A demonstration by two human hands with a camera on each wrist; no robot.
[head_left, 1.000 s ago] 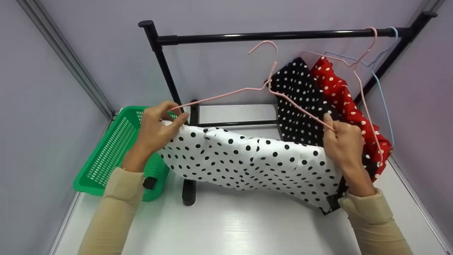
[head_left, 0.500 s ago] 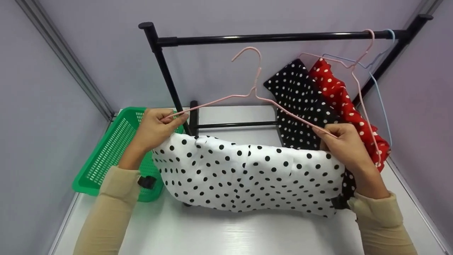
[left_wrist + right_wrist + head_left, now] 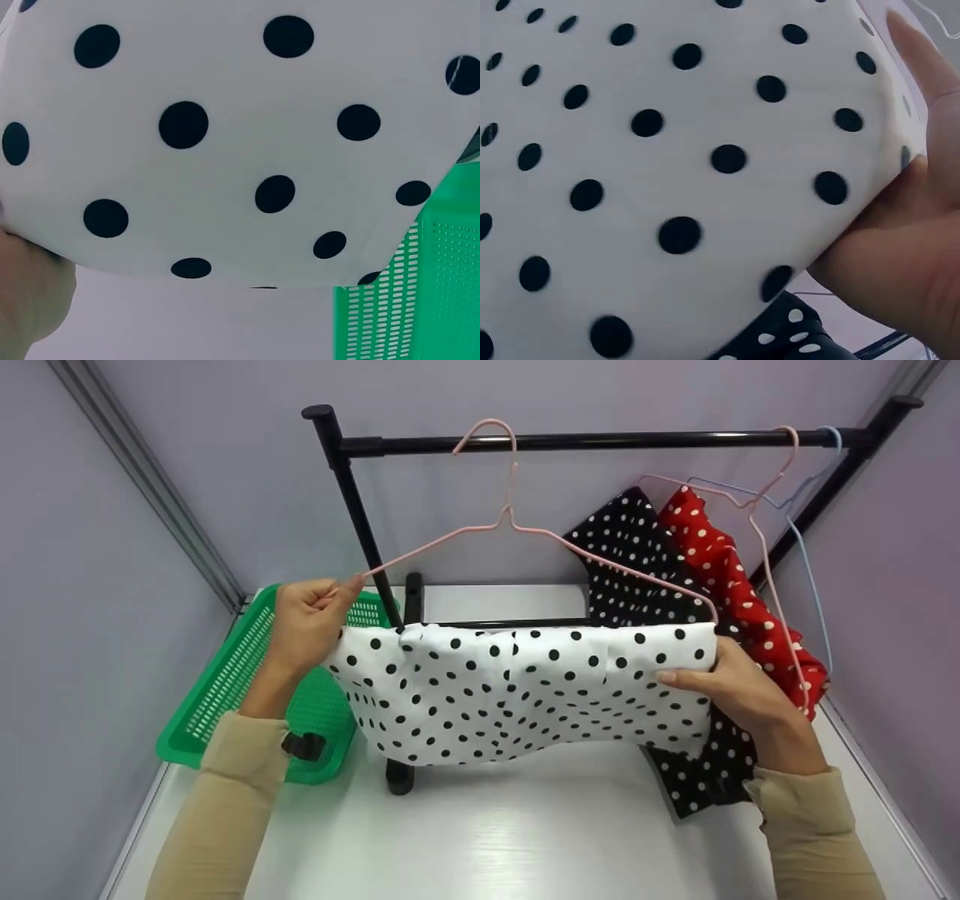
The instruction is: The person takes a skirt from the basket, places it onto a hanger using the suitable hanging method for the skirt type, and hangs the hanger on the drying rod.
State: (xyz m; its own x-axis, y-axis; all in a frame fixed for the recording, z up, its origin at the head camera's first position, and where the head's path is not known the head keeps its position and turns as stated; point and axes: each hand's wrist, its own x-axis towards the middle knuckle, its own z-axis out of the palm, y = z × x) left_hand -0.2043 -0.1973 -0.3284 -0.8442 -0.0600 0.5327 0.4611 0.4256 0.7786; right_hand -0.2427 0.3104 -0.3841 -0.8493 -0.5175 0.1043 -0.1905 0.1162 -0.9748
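A pink wire clothes hanger [image 3: 459,532] is held up before the rack, its hook overlapping the rail in the head view. My left hand [image 3: 311,619] grips its left end, fingers curled. White cloth with black dots [image 3: 517,690] hangs along the hanger's lower side, hiding the bottom bar. At the cloth's right end, my right hand [image 3: 742,682] pinches it, thumb [image 3: 686,680] in front and fingers behind. The right wrist view shows the dotted cloth [image 3: 705,165] passing between that thumb and the fingers.
A black rack rail [image 3: 600,440] runs across the back. Toward its right end hang another pink hanger [image 3: 765,540] and a blue hanger [image 3: 806,555], with black dotted cloth [image 3: 630,536] and red dotted cloth [image 3: 697,521]. A green basket [image 3: 217,705] stands at left.
The hanger has shifted left, its hook dipping and then rising over the rail. My right hand has left the hanger's right arm and taken the cloth's right end.
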